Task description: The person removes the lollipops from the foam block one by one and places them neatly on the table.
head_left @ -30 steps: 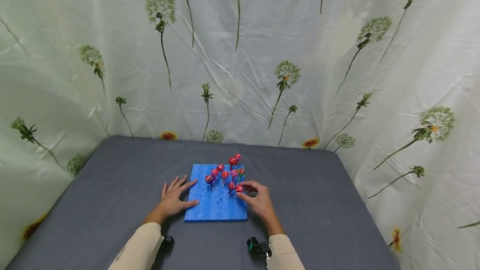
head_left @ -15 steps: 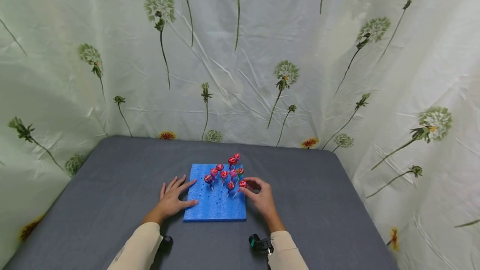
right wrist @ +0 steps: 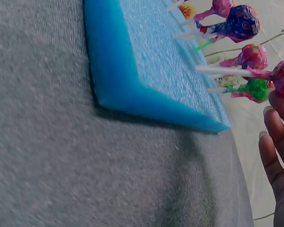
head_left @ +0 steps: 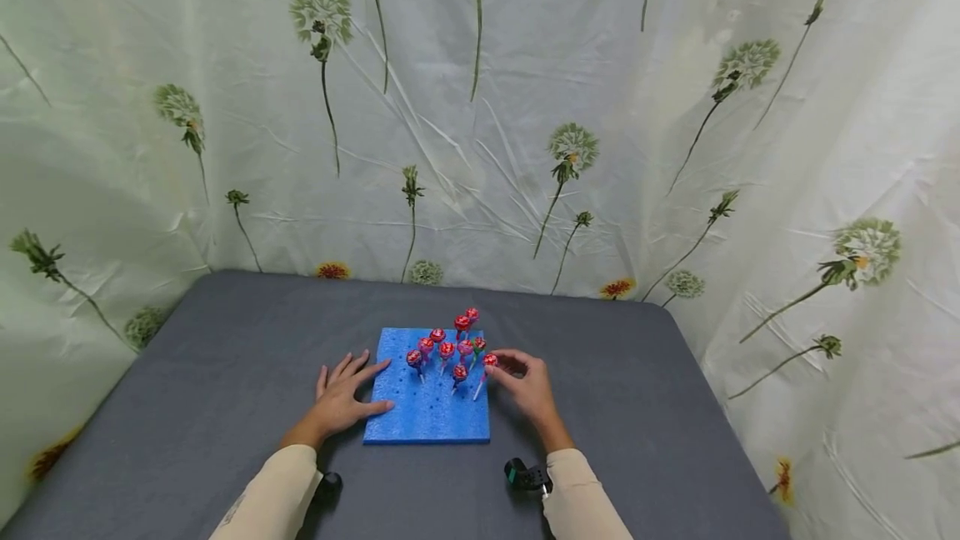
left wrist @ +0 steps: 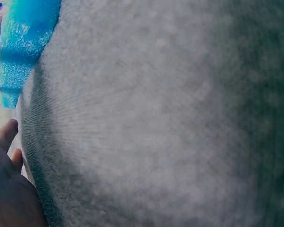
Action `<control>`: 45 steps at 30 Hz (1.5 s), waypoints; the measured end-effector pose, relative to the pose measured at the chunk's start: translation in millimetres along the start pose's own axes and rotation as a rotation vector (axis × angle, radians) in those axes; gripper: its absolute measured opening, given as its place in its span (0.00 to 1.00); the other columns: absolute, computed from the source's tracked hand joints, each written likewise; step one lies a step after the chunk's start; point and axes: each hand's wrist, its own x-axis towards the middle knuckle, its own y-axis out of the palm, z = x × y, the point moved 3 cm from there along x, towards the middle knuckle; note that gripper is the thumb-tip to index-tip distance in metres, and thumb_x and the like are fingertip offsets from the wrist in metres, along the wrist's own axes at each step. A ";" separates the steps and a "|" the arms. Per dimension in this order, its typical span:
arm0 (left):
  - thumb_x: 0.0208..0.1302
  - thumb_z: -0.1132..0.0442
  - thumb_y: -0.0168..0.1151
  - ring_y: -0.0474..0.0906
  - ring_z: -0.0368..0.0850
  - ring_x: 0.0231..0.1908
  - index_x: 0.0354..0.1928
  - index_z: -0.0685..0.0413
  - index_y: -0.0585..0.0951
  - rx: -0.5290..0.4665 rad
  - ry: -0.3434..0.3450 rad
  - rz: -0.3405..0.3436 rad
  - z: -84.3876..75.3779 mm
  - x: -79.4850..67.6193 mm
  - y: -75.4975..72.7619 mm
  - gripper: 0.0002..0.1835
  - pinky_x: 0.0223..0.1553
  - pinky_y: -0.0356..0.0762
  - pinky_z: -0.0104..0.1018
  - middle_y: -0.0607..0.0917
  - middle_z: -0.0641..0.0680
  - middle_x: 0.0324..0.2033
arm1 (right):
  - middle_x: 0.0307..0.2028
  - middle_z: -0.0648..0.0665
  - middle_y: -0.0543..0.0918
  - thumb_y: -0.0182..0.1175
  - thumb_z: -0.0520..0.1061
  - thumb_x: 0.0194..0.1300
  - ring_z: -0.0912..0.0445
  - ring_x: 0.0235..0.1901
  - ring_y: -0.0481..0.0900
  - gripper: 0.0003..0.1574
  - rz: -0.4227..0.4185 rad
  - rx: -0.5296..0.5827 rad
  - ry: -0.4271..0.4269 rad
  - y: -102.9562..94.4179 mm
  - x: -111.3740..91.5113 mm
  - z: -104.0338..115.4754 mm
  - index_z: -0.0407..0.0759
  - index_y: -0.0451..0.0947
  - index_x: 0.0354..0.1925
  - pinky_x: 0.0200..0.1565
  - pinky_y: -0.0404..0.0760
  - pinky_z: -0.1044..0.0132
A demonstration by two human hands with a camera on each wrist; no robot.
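Note:
A blue foam board [head_left: 427,425] with small holes lies on the grey table. Several wrapped lollipops [head_left: 446,350] stand in it by their sticks, towards its back and right. My right hand [head_left: 528,388] pinches another lollipop [right wrist: 227,71] by its red and pink wrapped head, near the board's right edge. The white stick points down and left; in the right wrist view its lower end shows free, apart from the foam. My left hand [head_left: 339,400] rests with spread fingers at the board's left edge, thumb and index finger touching it. The left wrist view shows only part of that hand.
Grey cloth covers the table [head_left: 255,340]. A pale curtain [head_left: 480,148] printed with dandelions hangs behind and along both sides. Near the right hand, a green-wrapped lollipop [right wrist: 255,90] stands close to the board's edge. A black wrist device [head_left: 525,475] sits at the right sleeve.
My right hand has drawn the lollipop up and to the right, away from its neighbour, and its stick now shows more. The left hand keeps its place on the board.

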 end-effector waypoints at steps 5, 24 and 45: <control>0.52 0.38 0.68 0.41 0.71 0.70 0.69 0.48 0.68 -0.002 0.002 -0.010 -1.1 1.0 0.3 0.44 0.63 0.22 0.70 0.57 0.69 0.70 | 0.36 0.35 0.84 0.65 0.35 0.61 0.55 0.34 0.78 0.15 -0.003 0.034 -0.010 -3.6 8.2 -8.4 0.28 0.81 0.45 0.37 0.78 0.69; 0.52 0.37 0.67 0.40 0.70 0.71 0.70 0.47 0.68 -0.001 -0.009 -0.002 1.6 2.9 4.4 0.44 0.63 0.22 0.70 0.57 0.67 0.71 | 0.36 0.43 0.85 0.66 0.46 0.62 0.58 0.34 0.78 0.15 -0.047 0.051 -0.084 -17.3 40.0 -72.0 0.36 0.84 0.42 0.33 0.77 0.71; 0.52 0.38 0.68 0.41 0.70 0.71 0.69 0.48 0.69 -0.010 0.002 -0.019 2.3 -0.6 -0.2 0.43 0.63 0.22 0.70 0.58 0.67 0.71 | 0.41 0.34 0.84 0.64 0.39 0.63 0.51 0.40 0.79 0.16 -0.012 -0.044 0.095 -16.2 58.5 -78.0 0.27 0.81 0.46 0.42 0.78 0.66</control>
